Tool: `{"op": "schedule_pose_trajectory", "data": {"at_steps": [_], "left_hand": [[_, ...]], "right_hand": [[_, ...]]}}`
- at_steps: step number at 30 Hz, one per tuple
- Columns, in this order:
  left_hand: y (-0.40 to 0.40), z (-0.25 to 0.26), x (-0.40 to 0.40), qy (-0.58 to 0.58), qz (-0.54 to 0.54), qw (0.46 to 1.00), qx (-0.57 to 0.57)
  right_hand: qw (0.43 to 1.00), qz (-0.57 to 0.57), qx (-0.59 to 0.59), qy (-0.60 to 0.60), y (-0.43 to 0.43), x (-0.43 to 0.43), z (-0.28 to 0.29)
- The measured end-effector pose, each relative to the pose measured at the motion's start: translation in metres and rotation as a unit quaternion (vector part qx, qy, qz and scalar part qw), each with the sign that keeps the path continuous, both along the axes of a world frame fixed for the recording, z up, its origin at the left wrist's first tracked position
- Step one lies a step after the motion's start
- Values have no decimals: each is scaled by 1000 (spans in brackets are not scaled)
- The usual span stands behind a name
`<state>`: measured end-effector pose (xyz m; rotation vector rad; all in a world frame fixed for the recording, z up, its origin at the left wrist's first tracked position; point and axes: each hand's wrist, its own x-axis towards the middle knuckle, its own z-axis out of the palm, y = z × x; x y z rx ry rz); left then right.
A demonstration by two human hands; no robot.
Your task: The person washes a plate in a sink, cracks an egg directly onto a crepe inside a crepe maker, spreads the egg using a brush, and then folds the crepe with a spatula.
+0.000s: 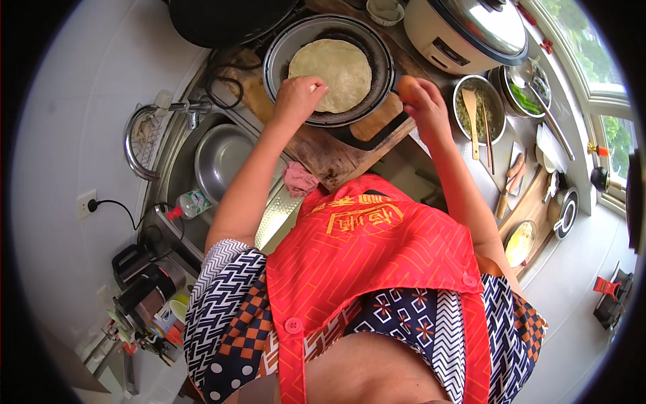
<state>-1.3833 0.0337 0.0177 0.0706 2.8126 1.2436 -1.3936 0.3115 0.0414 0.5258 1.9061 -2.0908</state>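
Observation:
A round, pale flatbread (343, 70) lies flat in a dark round electric griddle pan (388, 60). My left hand (299, 97) is over the pan's near left part, its fingers curled together in front of the flatbread's edge. A small pale spot shows at those fingertips; I cannot make out a held thing there. Just beyond the pan's right rim, my right hand (428, 106) grips a brown egg (410, 90) that looks whole. The pan's black handle (371, 139) points toward me over a thick wooden board (328, 151).
At right stand a rice cooker (454, 35), a pot of chopped filling (460, 108) with a wooden spatula (470, 111), and a ladle (547, 108). At left are a sink with a metal basin (222, 156), a faucet (136, 136) and a pink cloth (299, 179). A black cord (234, 81) lies beside the pan.

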Motion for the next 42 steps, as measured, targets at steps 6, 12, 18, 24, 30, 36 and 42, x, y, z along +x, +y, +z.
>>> {"op": "schedule_pose_trajectory", "data": {"at_steps": [6, 12, 18, 24, 30, 36, 42], "left_hand": [[2, 22, -16, 26, 13, 990, 137], [-10, 26, -19, -44, -10, 985, 164], [-17, 13, -21, -88, -19, 982, 166], [-16, 13, -16, -91, 13, 986, 140], [-18, 9, -15, -70, 32, 991, 111], [-4, 14, -8, -83, 69, 989, 102], [2, 14, 1, -89, 87, 987, 100]], "right_hand": [[978, 126, -129, -105, -63, -45, -6], [963, 219, -117, -108, -99, -53, -6], [959, 270, -52, -74, -109, -56, -1], [949, 315, -19, -13, -113, -57, -5], [925, 358, 77, 103, -114, -52, 1], [853, 358, 254, 283, -112, -49, -11], [808, 358, 310, 350, -113, -42, -9]]}}
